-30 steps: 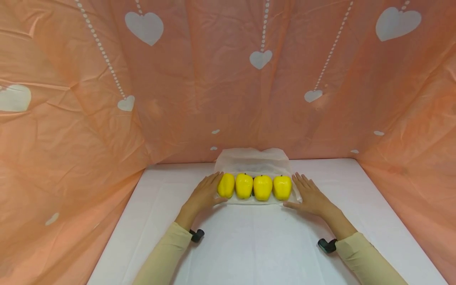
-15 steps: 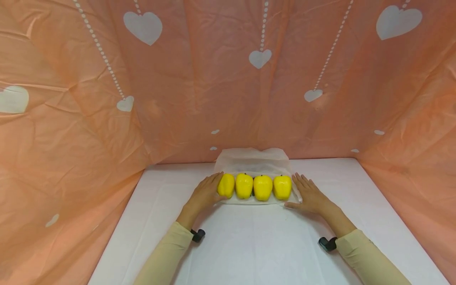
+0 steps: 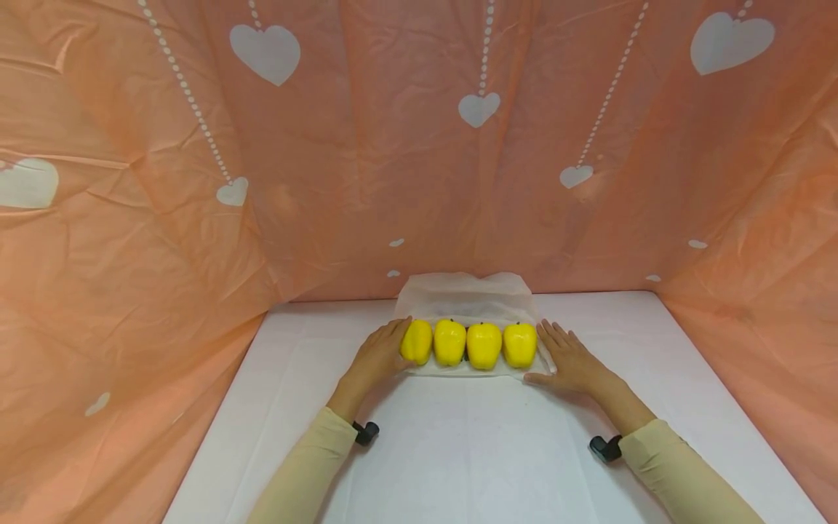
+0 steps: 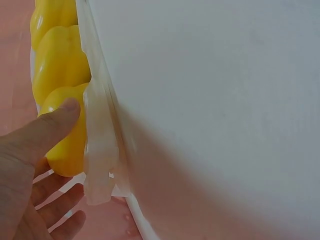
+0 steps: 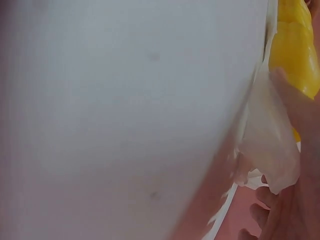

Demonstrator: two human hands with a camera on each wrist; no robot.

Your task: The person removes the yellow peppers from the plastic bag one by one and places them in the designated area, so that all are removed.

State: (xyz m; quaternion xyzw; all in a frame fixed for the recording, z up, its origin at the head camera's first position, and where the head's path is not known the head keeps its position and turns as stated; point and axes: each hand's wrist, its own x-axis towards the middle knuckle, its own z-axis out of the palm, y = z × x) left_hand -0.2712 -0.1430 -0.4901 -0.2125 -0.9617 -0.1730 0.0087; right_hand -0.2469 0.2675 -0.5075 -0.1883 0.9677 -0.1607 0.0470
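Observation:
Several yellow bell peppers stand in a row on a thin, whitish translucent wrap (image 3: 463, 292) near the table's far edge. At the row's left end, my left hand (image 3: 376, 354) holds the leftmost bell pepper (image 3: 417, 343) between thumb and fingers. In the left wrist view its thumb (image 4: 62, 117) lies across that pepper. My right hand (image 3: 572, 362) is spread beside the rightmost bell pepper (image 3: 520, 346), fingers straight and thumb towards the front. In the right wrist view a loose fold of the wrap (image 5: 267, 135) partly covers that hand.
A white table (image 3: 452, 444) carries the row. Peach sheeting with white hearts (image 3: 419, 167) rises behind it and on both sides. Black wrist devices (image 3: 366, 434) sit at both cuffs. Small dark bits show between the middle peppers.
My left thumb has moved from in front of the leftmost pepper up onto it. The right hand and the row have barely moved.

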